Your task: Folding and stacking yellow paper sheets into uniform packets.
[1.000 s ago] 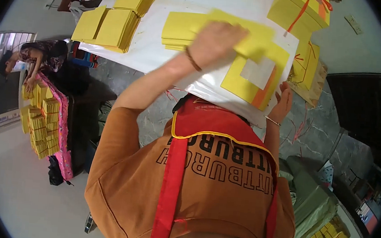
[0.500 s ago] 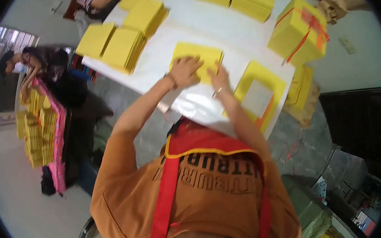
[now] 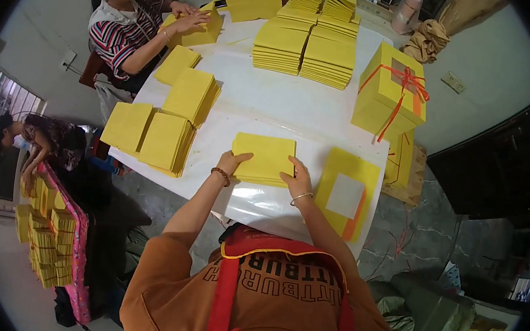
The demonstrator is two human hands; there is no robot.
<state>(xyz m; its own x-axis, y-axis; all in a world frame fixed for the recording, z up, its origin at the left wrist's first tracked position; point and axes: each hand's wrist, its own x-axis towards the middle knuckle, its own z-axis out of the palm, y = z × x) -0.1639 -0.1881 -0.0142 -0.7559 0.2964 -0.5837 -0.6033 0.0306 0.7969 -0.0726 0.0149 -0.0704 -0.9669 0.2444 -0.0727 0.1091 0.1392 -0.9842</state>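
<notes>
Yellow, flat, neatly squared stack (image 3: 264, 158)

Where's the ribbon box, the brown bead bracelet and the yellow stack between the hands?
Ribbon box (image 3: 382, 101): head view, its yellow near side.
Brown bead bracelet (image 3: 221, 171): head view, middle of the beads.
Yellow stack (image 3: 264, 155): head view, middle of its top.

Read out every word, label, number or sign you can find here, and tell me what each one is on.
Brown sweatshirt: large capitals, some solid dark and some outlined, upside down in this view; I'm not copying the wording.
Red apron: any marks are too small to read.
Held stack of flat yellow sheets: no lettering visible.
Yellow gift box with red ribbon: no lettering I can make out.
</notes>
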